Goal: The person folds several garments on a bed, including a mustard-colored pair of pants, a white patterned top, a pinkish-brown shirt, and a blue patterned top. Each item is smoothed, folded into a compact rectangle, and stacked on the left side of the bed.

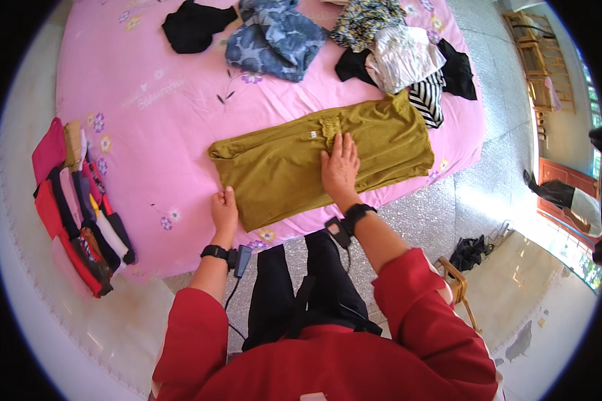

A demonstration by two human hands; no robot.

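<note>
An olive-green garment [281, 180] lies folded into a long strip across the near part of the bed, with a gathered, ruffled piece and a small white label near its upper middle. My left hand [224, 213] is at the garment's left end, its fingers curled around the edge there. Flat on the cloth right of the middle rests my right hand [341, 168], palm down, thumb spread from the fingers. The garment's right end has a frilled edge and shows several wrinkles.
The bed's pink floral sheet [155, 135] carries folded clothes [80, 215] in rows at left. Beyond the garment are a black garment [195, 27], a blue patterned one [281, 45] and a heap with a white floral garment [404, 57]. A person [564, 195] is at far right, near a bamboo chair [459, 285].
</note>
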